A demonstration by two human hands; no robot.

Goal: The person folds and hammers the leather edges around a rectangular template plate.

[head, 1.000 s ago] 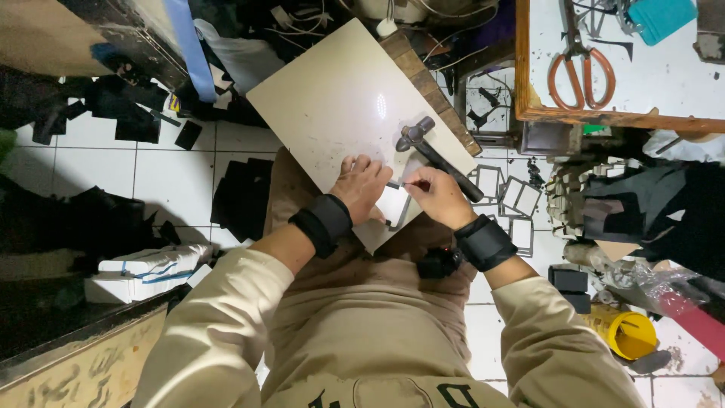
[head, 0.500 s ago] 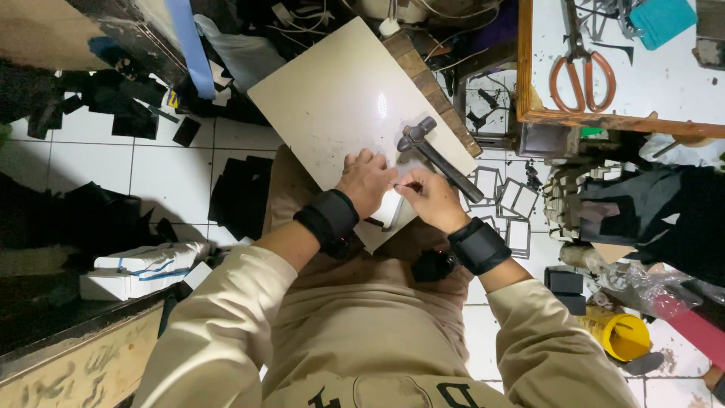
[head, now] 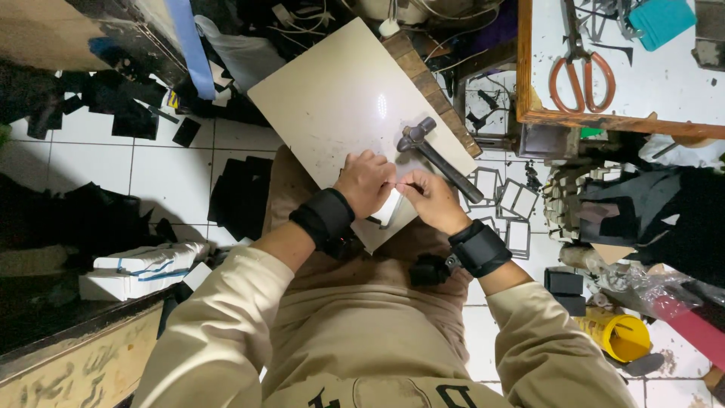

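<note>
Both hands have drawn together, left hand [head: 365,183] and right hand [head: 432,199] fingers pinching a white card [head: 390,207].

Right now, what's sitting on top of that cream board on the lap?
On the cream board lie a hammer and a small white, dark-edged piece. The left hand and right hand cover most of that piece, hiding whatever they pinch.

One head cam, looking straight down, close over lap & slab [head: 332,98]; floor tiles around.
</note>
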